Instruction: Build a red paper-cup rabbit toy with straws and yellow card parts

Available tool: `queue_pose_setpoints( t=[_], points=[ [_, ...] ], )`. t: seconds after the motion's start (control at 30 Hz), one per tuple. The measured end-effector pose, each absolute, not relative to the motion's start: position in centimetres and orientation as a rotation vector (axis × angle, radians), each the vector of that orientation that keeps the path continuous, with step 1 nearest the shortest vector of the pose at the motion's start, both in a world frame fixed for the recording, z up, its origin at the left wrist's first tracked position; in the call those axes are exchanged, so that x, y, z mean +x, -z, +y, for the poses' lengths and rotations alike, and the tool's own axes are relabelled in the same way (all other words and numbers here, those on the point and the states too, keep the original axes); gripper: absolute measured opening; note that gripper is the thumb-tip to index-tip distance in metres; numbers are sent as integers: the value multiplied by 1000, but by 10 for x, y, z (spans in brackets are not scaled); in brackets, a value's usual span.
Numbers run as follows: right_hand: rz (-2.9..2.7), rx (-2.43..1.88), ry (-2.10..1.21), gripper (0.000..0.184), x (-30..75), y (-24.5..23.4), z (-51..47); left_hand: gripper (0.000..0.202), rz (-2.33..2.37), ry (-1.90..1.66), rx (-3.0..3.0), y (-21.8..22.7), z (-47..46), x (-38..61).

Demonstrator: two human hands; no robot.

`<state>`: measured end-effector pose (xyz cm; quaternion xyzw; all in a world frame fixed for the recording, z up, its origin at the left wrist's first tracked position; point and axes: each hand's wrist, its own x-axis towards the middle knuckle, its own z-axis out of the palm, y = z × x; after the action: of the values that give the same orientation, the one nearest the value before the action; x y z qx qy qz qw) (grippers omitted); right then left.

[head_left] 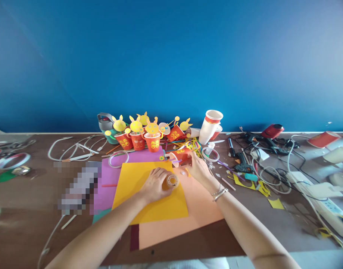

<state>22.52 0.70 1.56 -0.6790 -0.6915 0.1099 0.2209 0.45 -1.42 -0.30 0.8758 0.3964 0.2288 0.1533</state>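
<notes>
My left hand (156,185) is closed around a roll of clear tape (172,181), above a yellow-orange sheet of paper (149,201). My right hand (199,170), with bracelets at the wrist, has its fingers bent at the base of a red paper cup (180,155). The cup lies on its side, its white mouth facing left. A purple strip crosses near the fingertips. Under the yellow-orange sheet lie a peach sheet (202,209) and a purple sheet (109,194).
Behind stand several red cups (152,143) with yellow animal heads, a grey bottle (106,125) and stacked white cups (209,129). To the right are a black glue gun (242,163), tangled cables, paper scraps and a power strip (325,205). White cables (73,149) lie left.
</notes>
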Motion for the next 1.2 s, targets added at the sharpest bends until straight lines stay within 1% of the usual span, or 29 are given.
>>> queue_pose_setpoints(
  t=[0.17, 0.23, 0.3, 0.33, 0.43, 0.5, 0.6, 0.8, 0.93, 1.2],
  points=[
    [-1879, -1700, -303, 33, 238, -4, 17, 38, 1131, -652, 2520, 5, -13, 4],
    [-1885, -1694, -325, 35, 241, -4, 18, 39, 1127, -652, 2519, 5, -13, 4],
    [-1892, -1714, -270, 38, 242, -6, 18, 39, 1124, -651, 2515, 6, -13, 4],
    [-1899, -1725, -212, 43, 242, -8, 16, 39, 1123, -650, 2513, 6, -13, 4],
    [-1976, -1751, -4, 65, 237, -15, 11, 40, 1121, -654, 2503, 6, -12, 5],
    [-2068, -1752, 96, 71, 233, -19, 9, 40, 1120, -654, 2500, 6, -12, 5],
    [-2132, -1711, 180, 61, 228, -24, 9, 38, 1128, -656, 2504, 6, -12, 6],
    [-1970, -1806, 196, 46, 224, -39, 34, 34, 1166, -676, 2532, 8, -13, 8],
    [-2025, -1793, 204, 53, 220, -40, 57, 34, 1183, -670, 2528, 6, -13, 9],
    [-2130, -1709, 181, 71, 233, -21, 62, 35, 1148, -658, 2533, 6, -12, 7]
  ],
)
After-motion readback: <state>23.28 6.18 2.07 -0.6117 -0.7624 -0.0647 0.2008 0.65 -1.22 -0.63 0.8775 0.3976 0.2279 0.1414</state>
